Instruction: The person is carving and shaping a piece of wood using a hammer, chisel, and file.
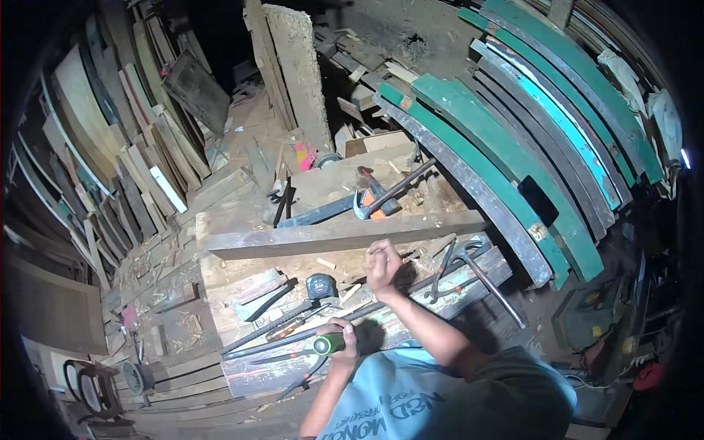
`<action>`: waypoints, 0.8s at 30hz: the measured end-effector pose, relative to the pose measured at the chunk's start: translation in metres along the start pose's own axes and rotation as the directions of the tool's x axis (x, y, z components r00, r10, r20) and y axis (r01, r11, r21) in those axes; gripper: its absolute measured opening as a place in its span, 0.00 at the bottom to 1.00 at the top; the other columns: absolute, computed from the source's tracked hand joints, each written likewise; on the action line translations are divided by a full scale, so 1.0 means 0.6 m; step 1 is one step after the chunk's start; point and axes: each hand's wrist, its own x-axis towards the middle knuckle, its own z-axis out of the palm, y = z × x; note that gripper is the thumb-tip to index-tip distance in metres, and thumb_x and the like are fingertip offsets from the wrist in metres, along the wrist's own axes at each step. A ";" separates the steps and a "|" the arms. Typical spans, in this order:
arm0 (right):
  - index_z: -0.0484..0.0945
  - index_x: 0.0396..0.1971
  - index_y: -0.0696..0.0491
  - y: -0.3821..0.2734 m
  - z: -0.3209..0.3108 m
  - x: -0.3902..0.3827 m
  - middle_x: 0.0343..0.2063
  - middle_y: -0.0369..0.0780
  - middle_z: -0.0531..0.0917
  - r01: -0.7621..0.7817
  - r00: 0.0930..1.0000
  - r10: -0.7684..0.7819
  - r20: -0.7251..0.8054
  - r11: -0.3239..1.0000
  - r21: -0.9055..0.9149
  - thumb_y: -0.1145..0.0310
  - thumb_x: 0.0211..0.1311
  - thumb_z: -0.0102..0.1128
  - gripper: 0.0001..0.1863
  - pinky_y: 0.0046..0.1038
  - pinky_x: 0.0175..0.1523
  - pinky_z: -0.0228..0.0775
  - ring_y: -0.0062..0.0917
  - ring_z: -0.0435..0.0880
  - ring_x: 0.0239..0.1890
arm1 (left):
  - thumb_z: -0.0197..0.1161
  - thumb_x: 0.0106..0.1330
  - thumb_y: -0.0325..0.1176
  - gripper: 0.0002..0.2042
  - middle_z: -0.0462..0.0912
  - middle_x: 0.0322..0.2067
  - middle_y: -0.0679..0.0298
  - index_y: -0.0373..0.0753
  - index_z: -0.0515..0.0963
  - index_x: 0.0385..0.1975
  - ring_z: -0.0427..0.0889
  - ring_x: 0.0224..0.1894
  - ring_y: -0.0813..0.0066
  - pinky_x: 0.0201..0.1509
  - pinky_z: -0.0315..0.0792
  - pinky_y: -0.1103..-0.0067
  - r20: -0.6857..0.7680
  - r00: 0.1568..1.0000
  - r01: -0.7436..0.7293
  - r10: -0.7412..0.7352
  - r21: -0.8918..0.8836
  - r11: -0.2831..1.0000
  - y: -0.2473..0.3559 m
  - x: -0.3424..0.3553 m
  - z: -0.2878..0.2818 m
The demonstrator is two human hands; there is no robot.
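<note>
My left hand point(343, 340) is closed round a green-and-black tool handle point(327, 344) above the near part of the bench. The rest of that tool is hard to make out. My right hand point(382, 267) has its fingers curled in, just in front of a long wooden beam point(315, 240); whatever may be in them is hidden. Between and left of the hands are a tape measure point(320, 286), a ribbed metal bar point(265, 326) and a wooden-handled tool point(284, 330). To the right of my right hand lie pincers point(440, 275) and a metal-shafted hammer point(490, 282).
Behind the beam, a second hammer point(392, 192) rests over a saw-like tool with an orange handle point(383, 213). Green-painted boards point(484, 132) stack up on the right. Timber planks point(92, 110) lean at left, and a rough slab point(301, 73) stands at the back.
</note>
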 end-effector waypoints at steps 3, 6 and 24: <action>0.69 0.29 0.56 0.005 0.005 -0.028 0.14 0.29 0.64 -0.008 0.999 0.011 0.035 0.996 -0.088 0.72 0.66 0.40 0.08 0.18 0.21 0.53 0.11 0.60 0.16 | 0.60 0.63 0.28 0.14 0.72 0.24 0.59 0.38 0.59 0.36 0.70 0.25 0.74 0.32 0.68 0.75 0.009 1.000 -0.021 0.020 0.048 0.999 -0.001 0.008 0.003; 0.70 0.28 0.57 0.009 0.016 -0.036 0.14 0.29 0.64 0.086 0.993 -0.073 0.089 0.985 -0.151 0.74 0.65 0.41 0.08 0.19 0.22 0.53 0.10 0.59 0.16 | 0.60 0.63 0.28 0.13 0.70 0.22 0.61 0.39 0.59 0.34 0.69 0.24 0.75 0.29 0.66 0.76 -0.070 0.997 0.038 -0.039 -0.019 0.999 0.000 0.012 0.009; 0.74 0.27 0.53 -0.012 0.040 -0.051 0.22 0.38 0.78 0.240 0.943 -0.142 0.302 0.917 -0.319 0.69 0.64 0.46 0.09 0.29 0.31 0.67 0.30 0.79 0.23 | 0.60 0.66 0.35 0.13 0.68 0.24 0.67 0.44 0.59 0.34 0.62 0.17 0.84 0.17 0.59 0.85 -0.119 0.993 0.012 -0.010 0.012 1.000 -0.003 0.022 0.010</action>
